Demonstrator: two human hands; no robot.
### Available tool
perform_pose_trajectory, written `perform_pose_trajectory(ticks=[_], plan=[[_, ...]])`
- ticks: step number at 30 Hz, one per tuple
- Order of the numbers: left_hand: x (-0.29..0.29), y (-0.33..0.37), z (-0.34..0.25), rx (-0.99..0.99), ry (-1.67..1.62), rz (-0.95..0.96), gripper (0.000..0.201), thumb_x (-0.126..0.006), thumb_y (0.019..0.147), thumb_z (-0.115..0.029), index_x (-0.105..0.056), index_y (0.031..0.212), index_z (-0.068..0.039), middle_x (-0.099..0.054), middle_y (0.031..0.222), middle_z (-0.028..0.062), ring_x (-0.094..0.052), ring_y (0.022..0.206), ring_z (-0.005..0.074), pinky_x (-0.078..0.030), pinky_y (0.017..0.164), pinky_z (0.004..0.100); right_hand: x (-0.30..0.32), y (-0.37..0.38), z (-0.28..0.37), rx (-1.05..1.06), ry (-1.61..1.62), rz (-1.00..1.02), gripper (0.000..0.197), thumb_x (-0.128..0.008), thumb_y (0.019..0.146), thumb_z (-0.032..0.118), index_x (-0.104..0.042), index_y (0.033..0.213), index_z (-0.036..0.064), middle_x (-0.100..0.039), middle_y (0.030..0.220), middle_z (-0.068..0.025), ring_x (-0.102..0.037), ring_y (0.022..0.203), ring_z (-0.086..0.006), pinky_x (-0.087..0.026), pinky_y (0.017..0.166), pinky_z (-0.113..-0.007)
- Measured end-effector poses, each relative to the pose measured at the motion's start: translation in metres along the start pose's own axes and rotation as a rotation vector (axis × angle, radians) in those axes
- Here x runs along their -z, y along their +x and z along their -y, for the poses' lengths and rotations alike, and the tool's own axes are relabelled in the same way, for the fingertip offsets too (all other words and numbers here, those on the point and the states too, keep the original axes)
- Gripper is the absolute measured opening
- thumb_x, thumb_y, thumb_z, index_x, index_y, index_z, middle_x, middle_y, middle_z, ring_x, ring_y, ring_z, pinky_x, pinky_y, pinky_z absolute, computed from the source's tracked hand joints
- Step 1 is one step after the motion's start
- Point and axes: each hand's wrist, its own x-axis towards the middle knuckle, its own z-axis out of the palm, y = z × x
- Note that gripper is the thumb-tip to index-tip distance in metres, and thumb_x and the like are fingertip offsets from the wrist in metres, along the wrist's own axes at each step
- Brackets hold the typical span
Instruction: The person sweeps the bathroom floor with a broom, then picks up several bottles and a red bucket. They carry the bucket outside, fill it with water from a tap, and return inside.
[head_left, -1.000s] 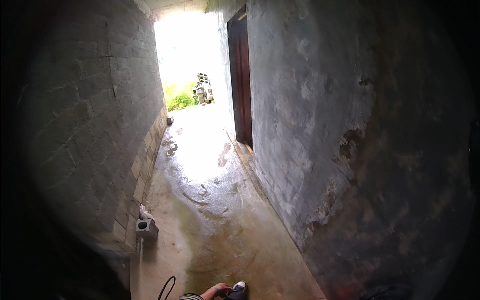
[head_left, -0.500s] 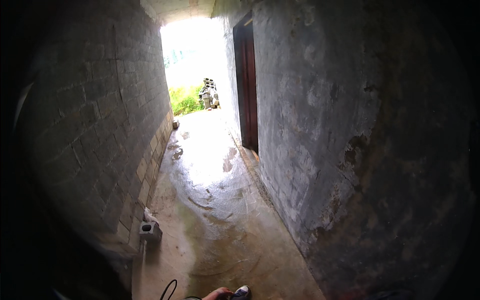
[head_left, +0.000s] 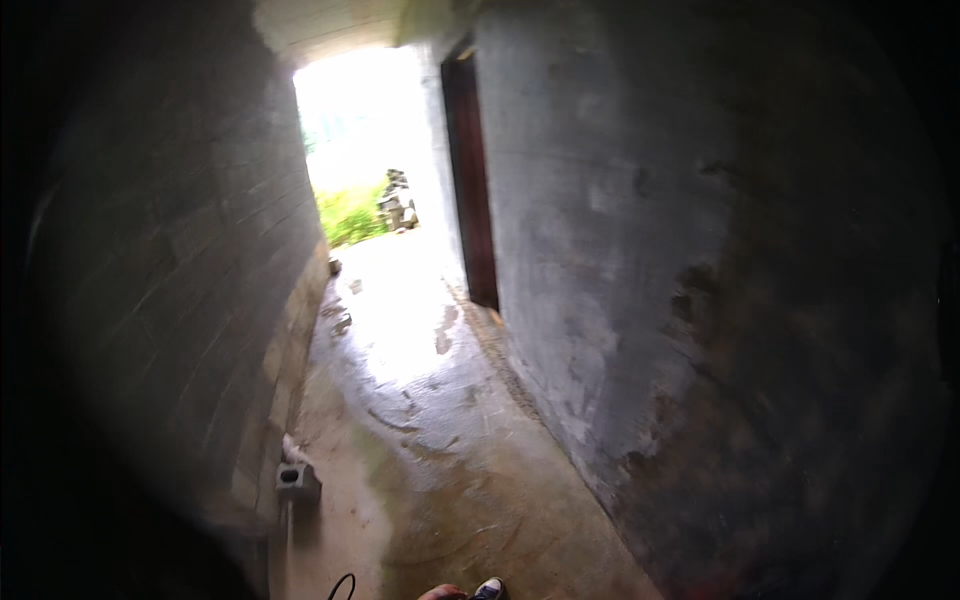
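At the lower edge a small patch of bare skin (head_left: 440, 592) shows, seemingly part of my left hand; its fingers are cut off by the frame, so what it holds, if anything, is hidden. Right beside it is the toe of a dark shoe with a white tip (head_left: 489, 588). A thin black loop, like a cable (head_left: 342, 585), sticks up to the left of the skin. My right hand is out of view.
A wet concrete floor (head_left: 440, 480) runs between a block wall (head_left: 200, 270) and a plastered wall (head_left: 570, 240). A hollow block (head_left: 298, 484) sits at the left wall. A dark red door (head_left: 472, 190) is on the right; stacked blocks (head_left: 398, 203) and grass (head_left: 350, 215) lie beyond the bright opening.
The view has tilted and shifted a little, with some blur; the opening and door now appear lower and further left. Less of the skin patch and the black loop shows.
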Motion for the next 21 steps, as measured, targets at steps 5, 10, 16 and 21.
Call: perform_pose_trajectory(ticks=[5,10,16,21], plan=[[-0.001,-0.011,0.026,-0.007,-0.256,0.198,0.022,-0.051,0.086,-0.03,-0.057,0.1,-0.013,-0.056,0.092,0.0091,-0.059,0.075,0.0223,-0.05,0.06,0.0339,-0.05,0.026,-0.007,-0.045,0.073,0.074,0.038,-0.057,0.077,0.041,-0.061,0.085,0.0046,-0.059,0.087,-0.0165,-0.055,0.078,-0.0344,-0.041,0.065,-0.044],[0.057,0.004,0.025,-1.232,1.846,0.111,0.019,-0.05,0.078,-0.017,-0.053,0.096,-0.015,-0.057,0.093,-0.0002,-0.054,0.092,0.0154,-0.045,0.072,0.0309,-0.047,0.061,0.071,0.296,-0.433,0.148,0.01,-0.057,0.074,0.024,-0.062,0.074,0.0152,-0.061,0.081,-0.008,-0.06,0.078,-0.025,-0.049,0.063,-0.038],[-0.012,-0.023,-0.004,0.212,0.036,0.193,0.035,-0.058,0.082,-0.033,-0.054,0.103,-0.005,-0.06,0.087,0.0105,-0.058,0.072,0.0216,-0.047,0.06,0.031,-0.028,0.044,0.027,-0.09,-0.088,-0.086,0.027,-0.053,0.078,0.03,-0.054,0.077,0.0022,-0.06,0.073,-0.0209,-0.059,0.069,-0.0373,-0.048,0.062,-0.045],[-0.004,-0.046,-0.017,0.022,0.167,0.234,0.037,-0.054,0.084,-0.034,-0.053,0.106,-0.005,-0.061,0.092,0.0117,-0.059,0.08,0.0221,-0.048,0.062,0.0315,-0.022,0.034,0.036,-0.032,-0.012,-0.075,0.028,-0.055,0.078,0.029,-0.053,0.077,0.0013,-0.061,0.073,-0.0199,-0.058,0.068,-0.0379,-0.047,0.06,-0.046]])
